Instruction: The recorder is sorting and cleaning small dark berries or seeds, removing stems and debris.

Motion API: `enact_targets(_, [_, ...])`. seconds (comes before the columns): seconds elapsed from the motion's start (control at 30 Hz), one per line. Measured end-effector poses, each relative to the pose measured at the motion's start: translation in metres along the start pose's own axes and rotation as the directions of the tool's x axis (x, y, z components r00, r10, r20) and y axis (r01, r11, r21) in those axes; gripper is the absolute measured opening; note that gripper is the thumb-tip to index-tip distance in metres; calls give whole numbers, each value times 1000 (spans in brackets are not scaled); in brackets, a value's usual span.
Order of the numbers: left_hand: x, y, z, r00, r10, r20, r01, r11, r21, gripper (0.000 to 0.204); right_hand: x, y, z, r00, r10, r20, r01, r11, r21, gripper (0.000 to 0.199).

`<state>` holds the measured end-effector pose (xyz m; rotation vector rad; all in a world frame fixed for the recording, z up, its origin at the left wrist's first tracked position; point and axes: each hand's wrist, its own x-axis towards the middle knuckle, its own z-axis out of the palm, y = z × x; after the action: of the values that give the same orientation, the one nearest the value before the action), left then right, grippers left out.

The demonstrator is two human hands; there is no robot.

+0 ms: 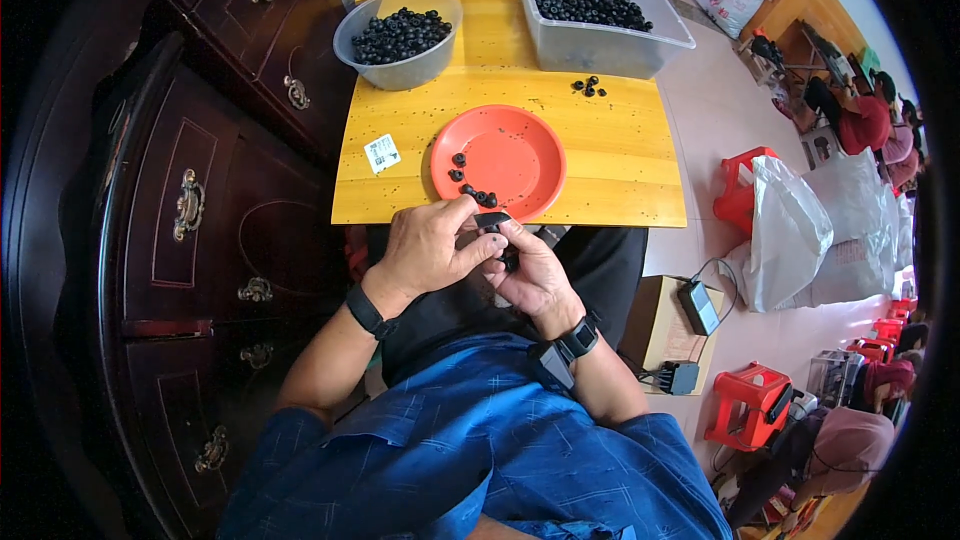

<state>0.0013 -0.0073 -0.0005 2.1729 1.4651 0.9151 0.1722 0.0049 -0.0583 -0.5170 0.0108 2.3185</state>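
Observation:
My left hand (430, 245) and my right hand (535, 275) meet at the near rim of a red round plate (520, 165). A short dark flat piece (491, 220) lies between the left fingertips and the right thumb; its kind is too small to tell. My left fingers are pinched together, partly hiding what they grip. Curled right fingers hold small black round parts (510, 263) against the palm. On the plate, several black ring-shaped parts (480, 197) lie along the left and near side, just beyond my fingers.
A clear round tub (398, 73) and a clear rectangular bin (600, 55) hold many black parts on the yellow table (390, 200). Loose parts (589, 87) and a white label (382, 153) lie there. Dark drawers (180, 270) stand left; red stools (748, 405) and people are at right.

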Motion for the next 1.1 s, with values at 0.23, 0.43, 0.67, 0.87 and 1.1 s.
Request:
enact_targets(0.23, [1, -1, 1, 1000, 26, 1, -26, 996, 82, 38, 1, 0, -1, 999, 18, 31, -18, 1000, 9, 13])
enact_targets(0.43, [0, -5, 4, 1000, 12, 2, -12, 997, 78, 41, 2, 3, 0, 1000, 0, 13, 0, 999, 32, 12])
enact_targets(0.67, [0, -8, 8, 1000, 19, -2, -19, 999, 32, 42, 0, 3, 2, 998, -28, -49, 30, 999, 34, 9])
enact_targets(0.87, [-1, -8, 10, 999, 26, 35, -28, 999, 43, 44, 1, -1, 4, 997, -40, -61, 41, 999, 14, 9])
enact_targets(1.1, [0, -8, 11, 998, 3, -61, -9, 995, -99, 32, 2, -2, 3, 998, 9, -57, -6, 999, 38, 11])
